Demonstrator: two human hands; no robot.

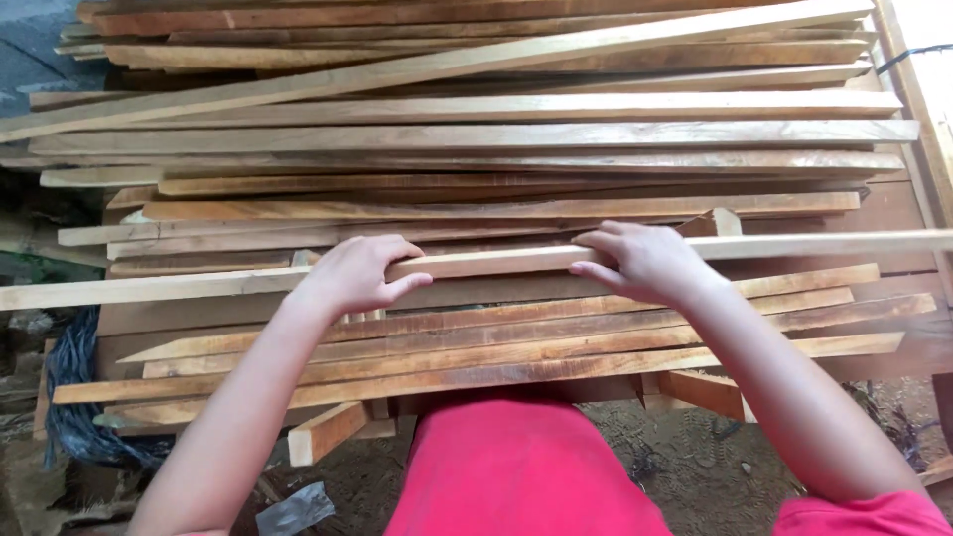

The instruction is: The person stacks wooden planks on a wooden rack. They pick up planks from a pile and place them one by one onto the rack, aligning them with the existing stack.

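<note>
A long pale wooden slat [496,262] lies crosswise over a big pile of similar slats [476,139], reaching from the left edge of the view to the right edge. My left hand [355,272] grips it left of the middle, fingers curled over the top and thumb underneath. My right hand [643,260] grips the same slat right of the middle in the same way. Both forearms reach forward from my red shirt [516,467] at the bottom of the view.
More slats [496,347] lie fanned out just below the held one, over a wooden bench. Short wood offcuts [326,431] stick out underneath. A dark coiled bundle [69,397] sits at the lower left, with dirt ground below.
</note>
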